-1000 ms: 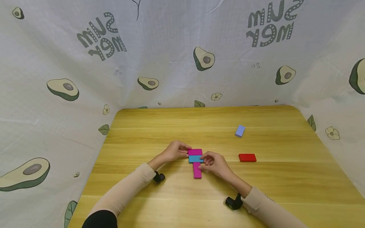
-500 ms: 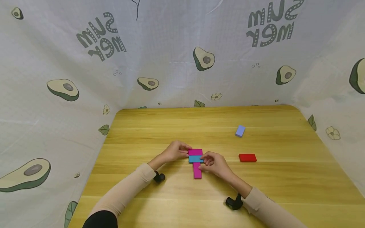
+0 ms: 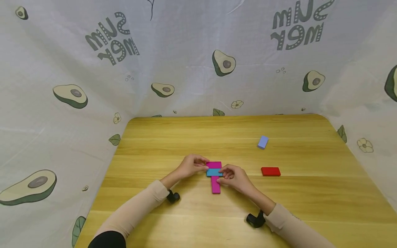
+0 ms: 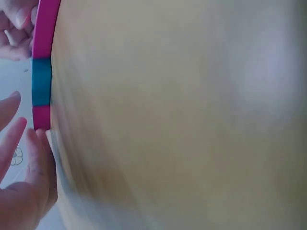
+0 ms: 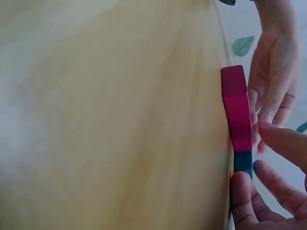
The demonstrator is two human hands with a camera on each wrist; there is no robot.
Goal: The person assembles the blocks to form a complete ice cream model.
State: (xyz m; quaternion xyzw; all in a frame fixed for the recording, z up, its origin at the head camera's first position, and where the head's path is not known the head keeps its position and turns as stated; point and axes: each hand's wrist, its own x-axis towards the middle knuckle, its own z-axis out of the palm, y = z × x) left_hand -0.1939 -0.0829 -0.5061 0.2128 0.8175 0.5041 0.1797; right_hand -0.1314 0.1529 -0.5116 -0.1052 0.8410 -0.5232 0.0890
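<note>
In the head view, a magenta block [image 3: 214, 165] lies crosswise against a blue block [image 3: 213, 172]. A second magenta block [image 3: 215, 185] runs lengthwise from the blue one toward the person. My left hand [image 3: 191, 166] is at the left end of the crosswise pair, its thumb over their edge. Extended fingertips [image 4: 38, 139] meet the magenta end in the left wrist view. On the other side, my right hand [image 3: 235, 178] touches the blue block's right end with fingertips [image 5: 241, 184]. Its thumb [image 5: 278, 139] is beside the lengthwise block; whether it touches is unclear.
A red block [image 3: 271, 171] lies to the right of the right hand, and a small periwinkle block [image 3: 263, 142] farther back. The wooden table [image 3: 173, 137] ends at a hanging cloth [image 3: 186, 51] printed with avocados.
My left thumb has shifted slightly right, over the left edge of the crosswise blocks. The head view has moved a little. The blocks keep their arrangement, and my right hand stays in place.
</note>
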